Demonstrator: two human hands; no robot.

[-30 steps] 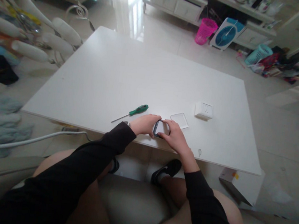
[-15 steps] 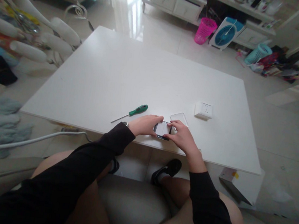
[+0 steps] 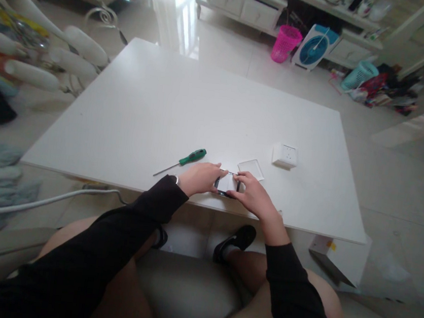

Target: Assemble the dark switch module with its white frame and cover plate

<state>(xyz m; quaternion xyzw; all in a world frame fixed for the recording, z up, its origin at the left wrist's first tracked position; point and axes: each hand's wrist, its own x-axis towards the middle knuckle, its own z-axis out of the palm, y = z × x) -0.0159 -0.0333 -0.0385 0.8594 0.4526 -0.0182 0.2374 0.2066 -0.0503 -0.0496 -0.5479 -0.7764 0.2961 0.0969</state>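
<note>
Near the front edge of the table, both hands hold a light switch point(image 3: 227, 183) with white rockers and a dark mounting frame. My left hand point(image 3: 202, 177) grips its left side, thumb and fingers closed on the edges. On the opposite side, my right hand point(image 3: 251, 191) pinches the right edge. Just behind the right hand lies a thin white cover frame point(image 3: 251, 169), flat on the table. A screwdriver point(image 3: 193, 157) with a green handle rests to the left, its shaft pointing toward the front left. Farther right sits a white wall socket point(image 3: 285, 156) on its box.
The white table point(image 3: 188, 100) has its front edge close to my knees. A pale cable point(image 3: 58, 193) runs below its left front edge. Across the floor stand a pink basket point(image 3: 286, 44), a blue fan point(image 3: 315, 48) and a turquoise basket point(image 3: 360, 75). White lamp arms point(image 3: 83, 45) reach in from the left.
The whole view has shifted slightly, so things sit a little farther left. Both hands keep their hold on the light switch, with the fingers only slightly moved.
</note>
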